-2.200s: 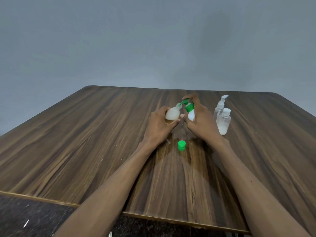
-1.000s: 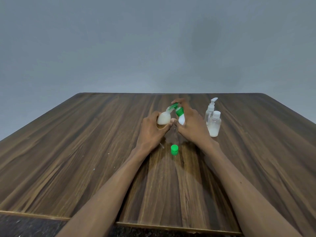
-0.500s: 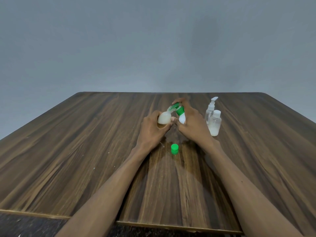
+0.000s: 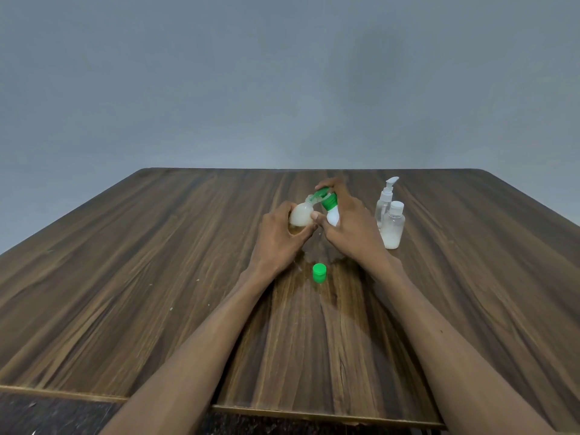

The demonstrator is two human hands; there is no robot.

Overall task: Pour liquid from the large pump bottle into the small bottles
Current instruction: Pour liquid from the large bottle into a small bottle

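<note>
Gripping mid-table: left hand (image 4: 279, 237) closed around small bottle (image 4: 300, 215); right hand (image 4: 351, 229) closed around large pump bottle (image 4: 332, 211), nozzle at its mouth. Green cap (image 4: 319, 273) nearer; table (image 4: 125, 277) edges well apart, bare wood all round.

Green cap (image 4: 319, 273) (wood-grain brown table (image 4: 157, 277)).

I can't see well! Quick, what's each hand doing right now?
Left hand: closed around a small bottle.
Right hand: closed around the pump bottle, a finger on its green pump.
</note>
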